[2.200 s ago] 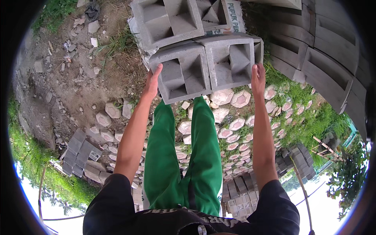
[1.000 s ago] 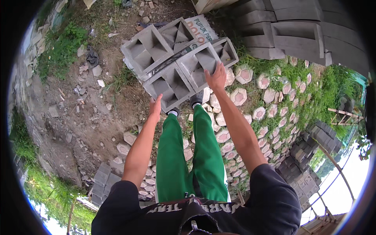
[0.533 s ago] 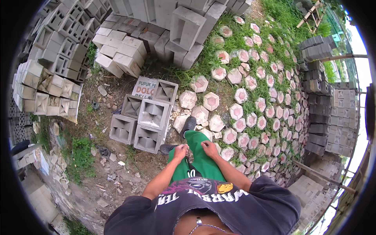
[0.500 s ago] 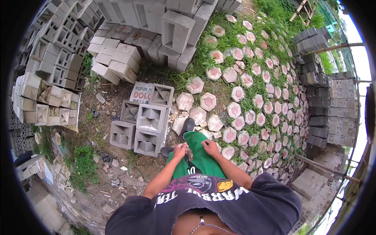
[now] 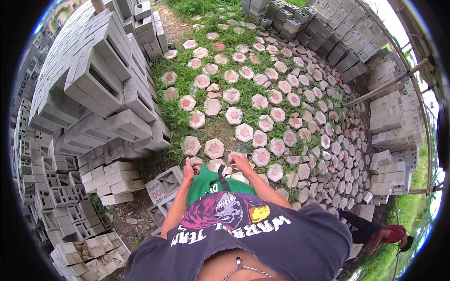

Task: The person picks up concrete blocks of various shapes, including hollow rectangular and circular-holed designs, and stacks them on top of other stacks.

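Note:
My left hand [image 5: 191,167] hangs in front of my green shorts [image 5: 199,181], its fingers curled closed. Whatever it may hold is hidden from this angle. My right hand [image 5: 240,160] is on the other side of the shorts, loosely curled, with nothing visible in it. Neither hand touches a block. Beyond them, hexagonal paving stones [image 5: 214,148] with reddish centres lie in the grass. Beside my left forearm, several grey hollow concrete blocks [image 5: 169,181] rest on the ground by a printed sign [image 5: 156,191].
Tall stacks of concrete blocks [image 5: 101,77] rise at the left. More block stacks [image 5: 344,30] line the far right side, with a wooden pole [image 5: 389,84] slanting across. A person in a dark red shirt [image 5: 391,235] is at the lower right.
My view has turned to the right and moved forward, so the hollow blocks now sit lower left. My hands have moved farther apart. A person has come into view at the lower right.

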### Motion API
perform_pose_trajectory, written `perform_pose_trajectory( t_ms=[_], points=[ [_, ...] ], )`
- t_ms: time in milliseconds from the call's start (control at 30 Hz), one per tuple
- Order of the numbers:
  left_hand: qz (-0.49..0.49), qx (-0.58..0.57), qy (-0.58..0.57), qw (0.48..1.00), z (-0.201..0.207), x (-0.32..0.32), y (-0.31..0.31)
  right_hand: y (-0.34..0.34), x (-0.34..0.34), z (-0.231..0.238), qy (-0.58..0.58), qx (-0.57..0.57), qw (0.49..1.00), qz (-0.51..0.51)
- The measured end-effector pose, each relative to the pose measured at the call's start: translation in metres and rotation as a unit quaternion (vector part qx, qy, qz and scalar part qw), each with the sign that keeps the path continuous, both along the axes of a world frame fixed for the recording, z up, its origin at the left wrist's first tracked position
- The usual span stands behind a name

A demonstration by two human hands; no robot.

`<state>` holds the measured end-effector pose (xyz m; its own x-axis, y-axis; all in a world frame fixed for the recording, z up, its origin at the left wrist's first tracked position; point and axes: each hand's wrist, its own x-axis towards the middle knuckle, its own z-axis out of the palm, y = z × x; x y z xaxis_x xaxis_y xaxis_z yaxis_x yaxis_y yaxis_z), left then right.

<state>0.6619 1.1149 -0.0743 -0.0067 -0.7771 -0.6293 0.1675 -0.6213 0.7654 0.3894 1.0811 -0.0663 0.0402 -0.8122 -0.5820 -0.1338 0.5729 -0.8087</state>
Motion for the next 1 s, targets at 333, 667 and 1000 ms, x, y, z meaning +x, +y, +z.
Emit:
perform_pose_trajectory(
  t_ms=[333,667,1000],
  points=[
    [-0.146,-0.074,-0.059,0.985,0.009,-0.031,-0.159,-0.075,-0.011,-0.003,-0.032,0.045,0.983,-0.174],
    [-0.136,-0.161,-0.047,0.976,0.06,-0.05,-0.382,-0.236,-0.047,0.046,0.134,-0.077,0.977,-0.148],
    [-0.162,-0.135,0.044,0.976,0.044,-0.122,-0.465,-0.308,-0.066,0.044,0.099,-0.03,0.973,-0.204]
  ],
)
